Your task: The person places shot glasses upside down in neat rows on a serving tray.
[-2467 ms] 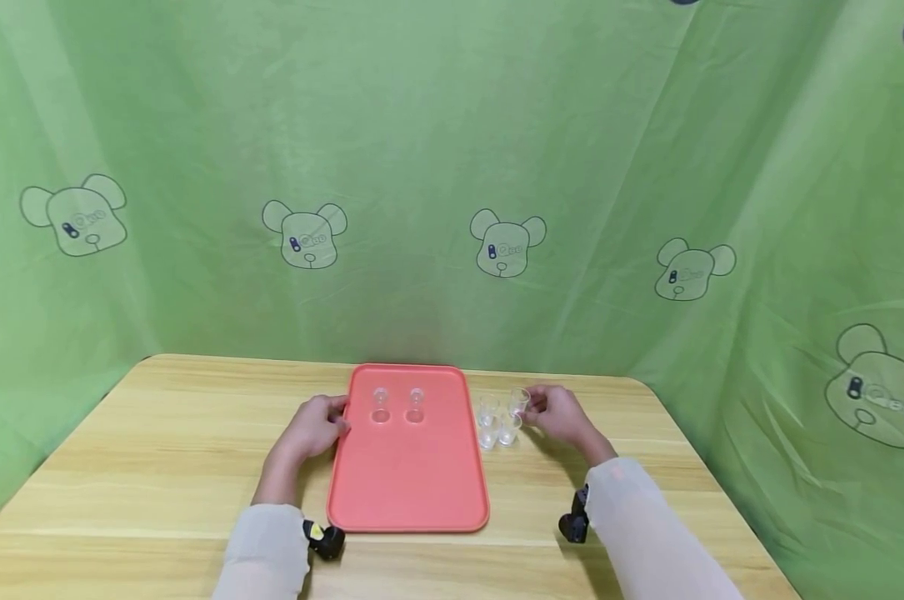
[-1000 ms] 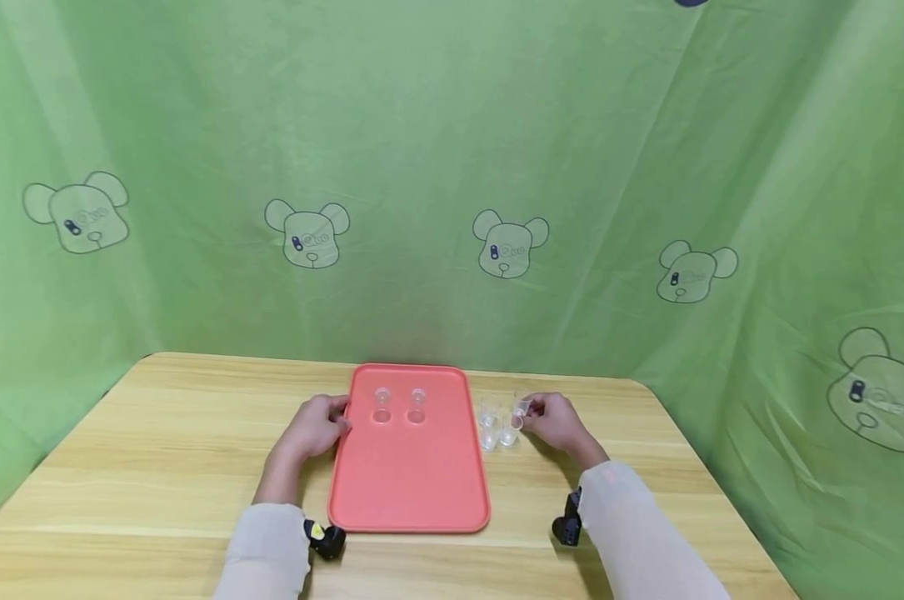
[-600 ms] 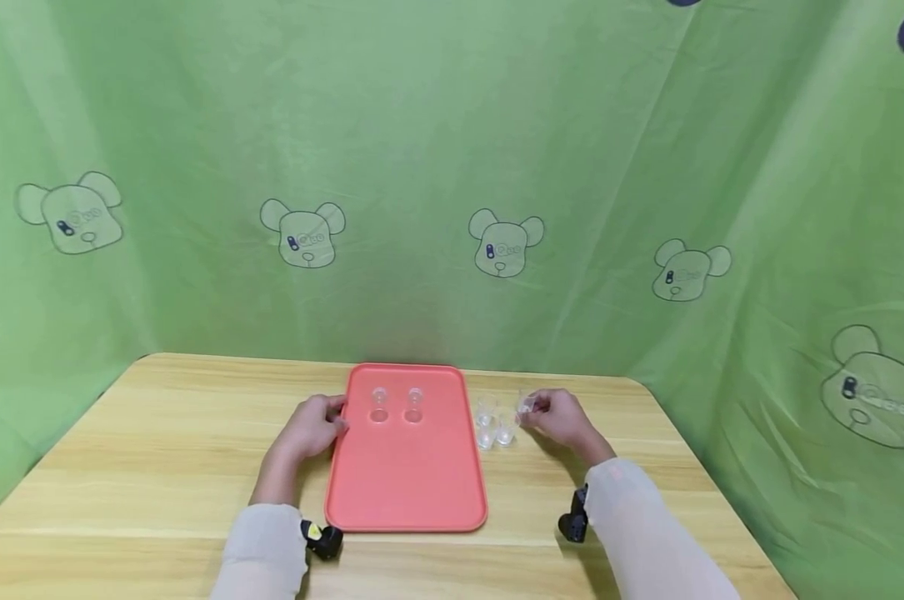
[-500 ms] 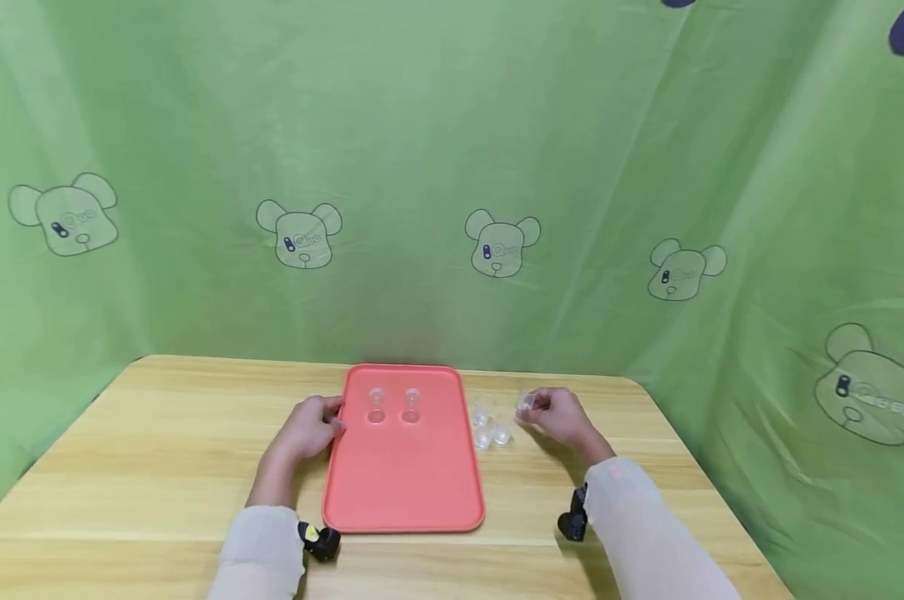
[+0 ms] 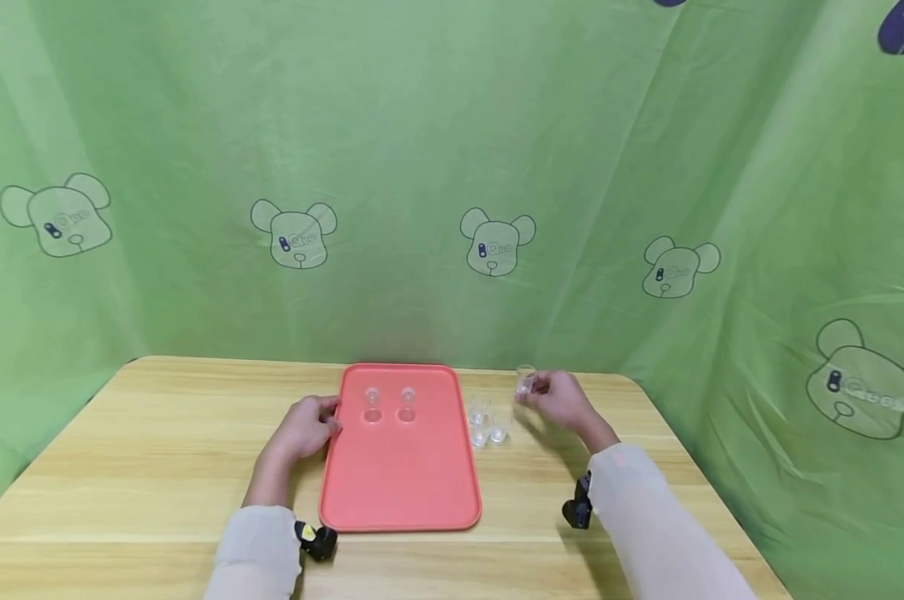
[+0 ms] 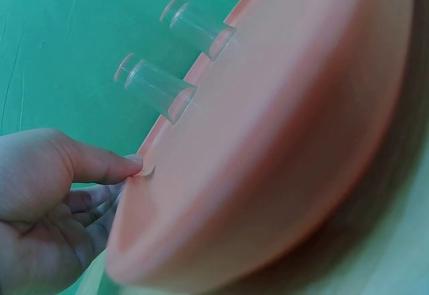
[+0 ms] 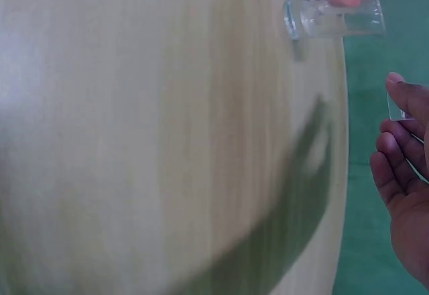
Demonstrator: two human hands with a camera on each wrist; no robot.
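My left hand (image 5: pixel 302 427) grips the left edge of a red tray (image 5: pixel 401 487), the thumb (image 6: pixel 110 164) over the rim and the fingers below. Two small clear shot glasses (image 6: pixel 161 88) stand upside down on the tray's far half, thick bases up. Beyond the tray's right edge, my right hand (image 5: pixel 564 400) pinches another shot glass (image 5: pixel 526 381), mouth up, held off the table. In the right wrist view only part of that held glass (image 7: pixel 397 107) shows, between thumb and fingers. Three more upright shot glasses (image 5: pixel 498 432) cluster on the table between tray and right hand.
The light wooden table (image 5: pixel 159 467) carries everything. Its far edge meets a green curtain (image 5: pixel 392 167) printed with bear heads, which also encloses both sides. A black wrist camera (image 5: pixel 317 542) sits at the left cuff, another camera (image 5: pixel 577 504) at the right.
My right hand has taken one glass out of the cluster, first to the right, then up and toward the far edge. The left hand keeps its grip on the tray. The head view shifts slightly.
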